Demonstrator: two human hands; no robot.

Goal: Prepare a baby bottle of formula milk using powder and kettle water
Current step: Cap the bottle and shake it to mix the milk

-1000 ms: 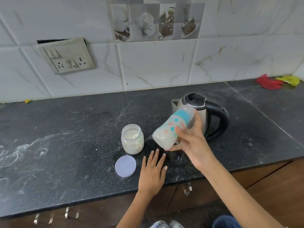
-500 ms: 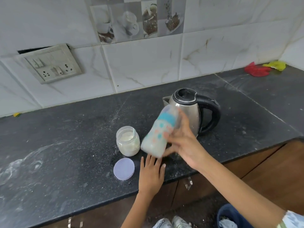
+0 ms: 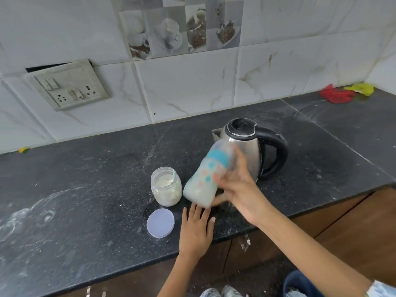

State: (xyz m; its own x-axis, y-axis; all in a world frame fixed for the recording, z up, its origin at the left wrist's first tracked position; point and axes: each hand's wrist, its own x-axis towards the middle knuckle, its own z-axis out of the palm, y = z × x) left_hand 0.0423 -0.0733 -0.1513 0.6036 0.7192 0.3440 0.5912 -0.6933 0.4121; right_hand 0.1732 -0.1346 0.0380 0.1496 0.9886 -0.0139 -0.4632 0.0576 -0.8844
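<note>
Evidently the mixing is under way; the right hand [image 3: 235, 189] is clasped around the baby bottle [image 3: 206, 176], which hangs tilted above the counter [image 3: 85, 168], its milky base down toward the near left and its blue collar and clear cap up toward the far right, just in front of the kettle [image 3: 246, 146]; both bottle and fingers are smeared with motion blur; over the last second the bottle has swung lower and further left, its base now just beside the powder jar [image 3: 166, 186] and just above the fingertips of the left hand [image 3: 196, 228], where a moment ago it sat higher and more level; that back-and-forth reads as shaking, so powder and water are probably already inside and capped; the left hand has not moved, lying flat and empty, palm down, near the counter's near edge; the jar stands open with a scoop handle leaning inside it, its lilac lid [image 3: 160, 222] lying loose on the counter near it; what remains, I judge, is shaking until no lumps show, then closing the jar
</note>
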